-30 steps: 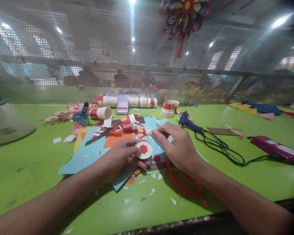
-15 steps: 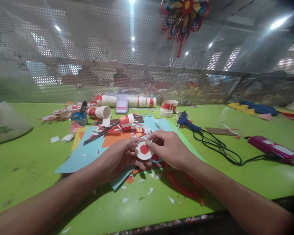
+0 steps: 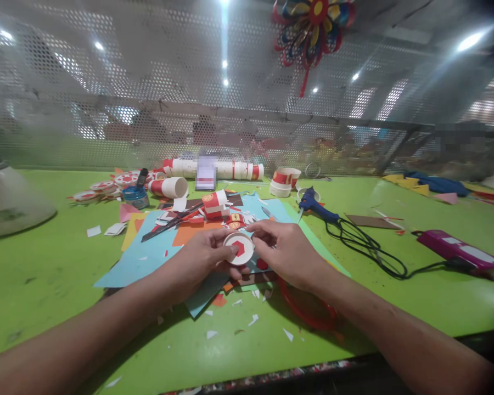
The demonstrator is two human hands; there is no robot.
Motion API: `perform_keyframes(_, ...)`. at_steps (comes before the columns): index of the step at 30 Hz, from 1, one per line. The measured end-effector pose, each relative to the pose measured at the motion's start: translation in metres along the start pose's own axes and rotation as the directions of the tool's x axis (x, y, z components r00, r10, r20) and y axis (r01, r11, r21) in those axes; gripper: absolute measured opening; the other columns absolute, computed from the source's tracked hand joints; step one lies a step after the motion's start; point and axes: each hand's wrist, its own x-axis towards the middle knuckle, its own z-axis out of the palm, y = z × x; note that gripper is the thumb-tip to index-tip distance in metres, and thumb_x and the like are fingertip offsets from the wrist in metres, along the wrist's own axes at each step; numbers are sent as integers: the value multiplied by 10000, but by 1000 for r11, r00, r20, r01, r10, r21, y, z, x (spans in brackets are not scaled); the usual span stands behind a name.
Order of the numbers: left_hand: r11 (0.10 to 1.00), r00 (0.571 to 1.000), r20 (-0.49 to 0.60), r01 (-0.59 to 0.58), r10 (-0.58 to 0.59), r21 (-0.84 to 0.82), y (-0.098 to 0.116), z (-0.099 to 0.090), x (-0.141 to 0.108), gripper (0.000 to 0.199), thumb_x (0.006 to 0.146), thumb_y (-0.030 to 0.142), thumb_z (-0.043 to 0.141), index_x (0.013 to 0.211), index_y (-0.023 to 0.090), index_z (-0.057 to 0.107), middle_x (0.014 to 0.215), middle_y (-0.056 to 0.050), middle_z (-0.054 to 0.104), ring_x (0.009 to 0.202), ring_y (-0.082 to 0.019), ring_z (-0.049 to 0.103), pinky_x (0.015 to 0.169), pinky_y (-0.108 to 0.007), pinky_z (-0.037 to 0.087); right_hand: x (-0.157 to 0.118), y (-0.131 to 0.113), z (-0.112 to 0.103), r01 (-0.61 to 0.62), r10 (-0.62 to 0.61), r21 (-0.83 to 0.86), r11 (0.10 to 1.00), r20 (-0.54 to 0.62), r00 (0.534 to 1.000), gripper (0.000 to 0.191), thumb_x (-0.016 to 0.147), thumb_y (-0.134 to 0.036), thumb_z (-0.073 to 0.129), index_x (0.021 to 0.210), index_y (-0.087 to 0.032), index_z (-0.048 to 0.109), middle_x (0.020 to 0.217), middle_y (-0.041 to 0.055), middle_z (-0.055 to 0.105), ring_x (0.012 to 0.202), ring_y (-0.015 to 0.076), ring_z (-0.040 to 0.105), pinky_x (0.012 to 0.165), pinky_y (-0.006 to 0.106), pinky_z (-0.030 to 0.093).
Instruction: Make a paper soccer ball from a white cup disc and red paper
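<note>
A round white disc (image 3: 245, 257) with a rim and a red hexagon (image 3: 239, 248) at its centre is held between my hands. My left hand (image 3: 208, 253) grips it, the thumb pressed on the hexagon and the fingers underneath. My right hand (image 3: 282, 249) has its bent fingertips at the disc's right edge. Under my hands lie blue paper sheets (image 3: 148, 263) and an orange piece (image 3: 184, 235). Just beyond are scissors (image 3: 164, 226), a cut red and white cup (image 3: 214, 204) and paper scraps.
A blue glue gun (image 3: 319, 207) with a black cable and a purple device (image 3: 456, 249) lie to the right. Behind are a phone (image 3: 206, 173), stacked cups (image 3: 230, 169) and a blue jar (image 3: 135, 197). A red ring (image 3: 302, 310) lies near the front.
My left thumb has come onto the hexagon on the disc's face. The disc has shifted slightly up and left, and my right fingertips have moved from its face to its edge.
</note>
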Motion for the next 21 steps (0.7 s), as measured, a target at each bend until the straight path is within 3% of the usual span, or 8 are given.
perform_keyframes(3, 1000, 999, -40, -2, 3, 18, 0, -1, 0, 217, 705, 157, 690, 918, 118, 685, 822, -68, 687, 587, -135, 618, 547, -261, 521, -3, -1, -1, 185, -200, -163, 969, -87, 976, 155, 836, -80, 582, 935, -113, 696, 863, 83, 644, 798, 184, 572, 739, 316, 456)
perform_keyframes(6, 998, 999, -48, -8, 11, 57, 1, 0, 0, 205, 716, 170, 679, 917, 132, 685, 837, -48, 673, 599, -127, 585, 561, -270, 521, -6, 0, 2, 321, -341, -331, 888, -2, 940, 161, 873, -92, 551, 786, -109, 684, 827, 92, 583, 815, 205, 525, 708, 320, 438)
perform_keyframes(12, 968, 986, -93, -113, 136, 225, -1, 4, 0, 96, 721, 224, 692, 784, 155, 670, 711, -1, 639, 642, -133, 550, 607, -229, 439, -11, 3, 11, 386, -421, -618, 685, 96, 902, 263, 900, -88, 469, 696, -140, 627, 737, 91, 563, 727, 224, 452, 686, 356, 408)
perform_keyframes(17, 938, 978, -88, -153, 189, 311, -6, 2, 2, 75, 703, 210, 698, 746, 176, 648, 706, 4, 626, 642, -136, 525, 601, -230, 412, -15, -4, 13, 436, -463, -663, 608, 150, 874, 229, 877, -66, 467, 720, -137, 619, 746, 110, 579, 728, 247, 459, 712, 385, 410)
perform_keyframes(21, 948, 980, -83, -153, 183, 278, -6, 3, 3, 79, 718, 208, 671, 760, 161, 623, 683, 10, 600, 630, -129, 511, 603, -235, 406, -16, -6, 15, 445, -485, -678, 585, 148, 862, 205, 857, -44, 471, 745, -128, 621, 748, 117, 586, 717, 256, 463, 661, 375, 399)
